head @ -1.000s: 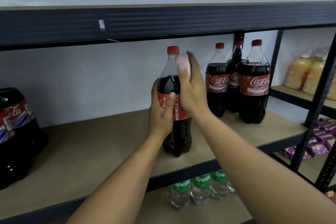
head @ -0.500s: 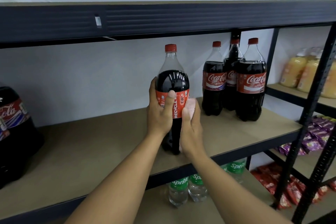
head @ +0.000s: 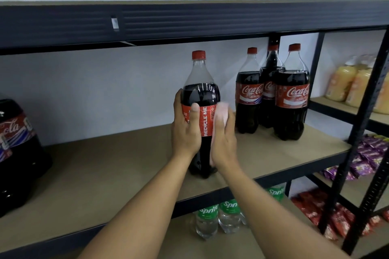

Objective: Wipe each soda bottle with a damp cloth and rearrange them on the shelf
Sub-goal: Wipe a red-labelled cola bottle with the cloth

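Note:
A tall cola bottle (head: 200, 82) with a red cap and red label stands upright on the middle shelf board (head: 117, 166). My left hand (head: 185, 130) grips it around the label, thumb across the front. My right hand (head: 224, 143) presses a pale pink cloth (head: 221, 114) against the bottle's right side at label height. Three more cola bottles (head: 291, 99) stand grouped to the right at the back of the same shelf. Another cola bottle (head: 16, 153) shows partly at the far left edge.
A dark metal shelf beam (head: 189, 23) runs overhead. Sprite bottles (head: 219, 216) stand on the shelf below. A black upright post (head: 362, 132) rises at the right, with yellow drink bottles (head: 347, 84) and purple and red snack packs (head: 366, 157) beyond it.
My right hand with the cloth slid down from the bottle's neck to its lower body, then rose back to label height. My left hand kept its grip on the bottle.

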Demonstrator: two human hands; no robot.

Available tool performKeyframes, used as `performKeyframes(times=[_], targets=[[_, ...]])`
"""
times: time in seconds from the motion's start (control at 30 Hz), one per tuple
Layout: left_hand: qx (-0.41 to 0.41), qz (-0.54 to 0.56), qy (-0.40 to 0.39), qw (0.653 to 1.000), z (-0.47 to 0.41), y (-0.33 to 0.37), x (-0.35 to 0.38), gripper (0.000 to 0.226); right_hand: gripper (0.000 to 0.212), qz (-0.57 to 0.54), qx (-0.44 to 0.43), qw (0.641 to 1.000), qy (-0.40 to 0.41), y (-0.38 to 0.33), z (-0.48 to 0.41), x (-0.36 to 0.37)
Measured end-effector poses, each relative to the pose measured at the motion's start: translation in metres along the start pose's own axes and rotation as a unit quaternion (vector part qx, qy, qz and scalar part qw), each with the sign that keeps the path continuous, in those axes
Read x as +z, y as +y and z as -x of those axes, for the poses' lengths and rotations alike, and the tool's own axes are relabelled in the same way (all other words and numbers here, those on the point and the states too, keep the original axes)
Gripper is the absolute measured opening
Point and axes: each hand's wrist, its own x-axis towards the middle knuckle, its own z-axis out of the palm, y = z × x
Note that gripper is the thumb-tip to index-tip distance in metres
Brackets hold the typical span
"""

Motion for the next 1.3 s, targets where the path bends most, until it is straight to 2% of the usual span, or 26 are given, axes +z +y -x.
performKeyframes(times=[0.07, 0.17, 0.27, 0.33, 0.43, 0.5, 0.6, 0.73, 0.8, 0.9, 1.0, 1.07, 1.2, 1.3], targets=[[-0.010, -0.004, 0.001, 1.000, 0.000, -0.001, 0.000, 0.094, 0.057, -0.017, 0.024, 1.000, -0.001, 0.017, 0.020, -0.002], [-0.015, -0.032, 0.020, 0.999, 0.003, 0.001, 0.004, 0.088, 0.056, -0.007, 0.014, 1.000, 0.004, -0.006, 0.004, -0.003], [-0.017, -0.056, 0.041, 0.997, 0.007, 0.002, 0.009, 0.076, 0.055, 0.030, -0.063, 0.998, -0.005, -0.056, -0.044, 0.002], [-0.023, -0.049, 0.037, 0.998, 0.008, 0.002, 0.009, 0.078, 0.059, 0.051, -0.119, 0.991, -0.020, -0.081, -0.066, 0.006], [-0.021, -0.053, 0.030, 0.998, 0.009, 0.004, 0.009, 0.081, 0.062, 0.045, -0.154, 0.987, -0.027, -0.079, -0.072, 0.003], [-0.014, -0.059, 0.028, 0.998, 0.009, 0.005, 0.009, 0.079, 0.064, 0.027, -0.128, 0.991, -0.020, -0.057, -0.059, 0.000], [-0.017, -0.070, 0.039, 0.997, 0.007, 0.004, 0.009, 0.081, 0.066, 0.001, -0.042, 0.999, -0.005, -0.015, -0.022, 0.001], [-0.025, -0.054, 0.029, 0.998, 0.006, -0.001, 0.010, 0.082, 0.045, -0.031, 0.007, 0.999, -0.004, 0.021, 0.011, 0.000], [-0.026, -0.050, 0.026, 0.998, 0.006, -0.001, 0.010, 0.081, 0.041, -0.029, 0.016, 0.999, -0.008, 0.026, 0.015, -0.003], [-0.038, -0.043, 0.005, 0.998, 0.007, -0.001, 0.009, 0.083, 0.050, -0.020, 0.010, 1.000, -0.004, 0.031, 0.015, -0.004], [-0.054, -0.001, -0.035, 0.998, 0.002, 0.000, 0.003, 0.070, 0.069, -0.014, -0.004, 1.000, 0.000, 0.032, 0.015, -0.004], [-0.061, 0.035, -0.063, 0.996, -0.001, -0.001, -0.002, 0.068, 0.072, -0.015, -0.009, 1.000, 0.002, 0.031, 0.016, -0.004], [-0.066, 0.047, -0.075, 0.994, -0.005, -0.002, -0.010, 0.090, 0.058, -0.019, -0.005, 1.000, 0.004, 0.031, 0.019, -0.004], [-0.061, 0.070, -0.084, 0.992, -0.013, -0.004, -0.017, 0.088, 0.035, -0.010, -0.002, 1.000, 0.005, 0.029, 0.020, -0.003]])
